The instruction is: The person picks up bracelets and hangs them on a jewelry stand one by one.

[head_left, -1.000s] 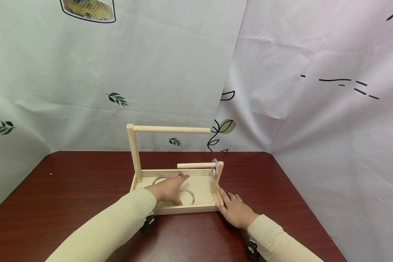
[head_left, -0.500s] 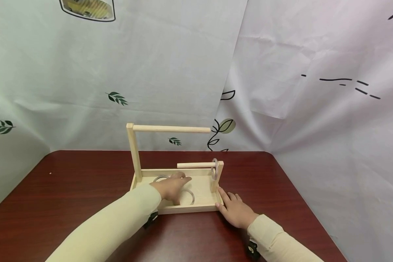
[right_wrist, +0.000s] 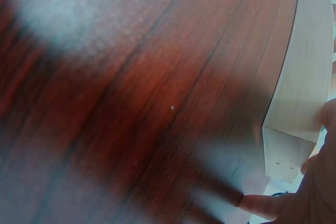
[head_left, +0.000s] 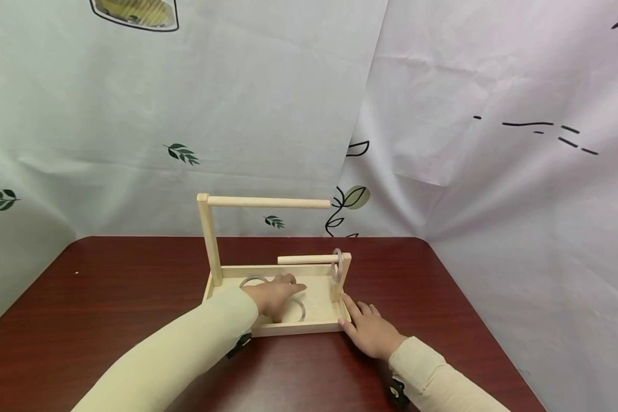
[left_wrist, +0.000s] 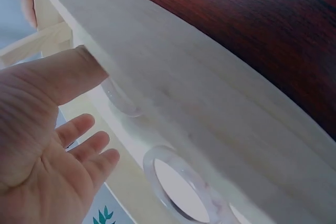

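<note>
A pale wooden tray carries two posts with horizontal pegs. On its low peg hangs a translucent bangle, close to the right post. My left hand is inside the tray, fingers loosely extended and thumb by the front wall. Just beyond that thumb, in the left wrist view, lies a bangle; another bangle lies further along the tray floor. The hand partly hides both bangles in the head view. My right hand rests on the tray's right end with its fingers extended.
The high peg reaches rightward from the tall left post above the tray. A dark red-brown wooden table lies beneath. White printed cloth hangs behind and on the right.
My left hand has shifted slightly right inside the tray, toward the bangle nearer the middle. My right hand and the hanging bangle have stayed in place.
</note>
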Motion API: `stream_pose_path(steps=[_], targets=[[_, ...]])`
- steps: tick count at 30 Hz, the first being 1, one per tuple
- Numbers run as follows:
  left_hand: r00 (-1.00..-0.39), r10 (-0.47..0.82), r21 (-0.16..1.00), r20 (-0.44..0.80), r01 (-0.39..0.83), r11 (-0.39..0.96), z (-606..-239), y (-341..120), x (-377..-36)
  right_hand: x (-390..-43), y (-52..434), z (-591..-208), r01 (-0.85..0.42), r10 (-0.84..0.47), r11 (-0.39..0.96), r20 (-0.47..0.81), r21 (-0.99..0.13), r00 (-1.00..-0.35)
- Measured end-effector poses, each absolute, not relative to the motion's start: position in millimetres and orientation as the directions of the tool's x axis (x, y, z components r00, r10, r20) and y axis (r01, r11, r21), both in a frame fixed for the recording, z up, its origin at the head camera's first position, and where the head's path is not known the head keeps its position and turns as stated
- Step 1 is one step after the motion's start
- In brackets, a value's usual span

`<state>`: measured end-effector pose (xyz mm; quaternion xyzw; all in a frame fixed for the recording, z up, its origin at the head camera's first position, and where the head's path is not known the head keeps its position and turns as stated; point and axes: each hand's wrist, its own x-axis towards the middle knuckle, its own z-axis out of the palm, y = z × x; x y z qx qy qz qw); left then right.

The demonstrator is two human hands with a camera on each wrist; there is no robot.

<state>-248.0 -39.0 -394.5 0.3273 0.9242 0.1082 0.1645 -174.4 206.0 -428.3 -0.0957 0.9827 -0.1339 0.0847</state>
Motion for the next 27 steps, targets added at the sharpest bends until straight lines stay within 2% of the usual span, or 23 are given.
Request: stream_pose_path(steps=[19,27], targets=[[-0.709,0.640,0.368,-0.295,0.534,0.761,-396.8,-43.4,-244.6,-173.0,205.9,-427.0,-0.164,-0.211,0.942,-0.137,-0.292,-0.968],[-0.700,0.650,0.279,-0.294,0.588,0.759,-398.2,-41.1,-245.3,-174.0,206.5,-429.4,-0.180,-0.222,0.941,-0.121,-0.287,-0.968]])
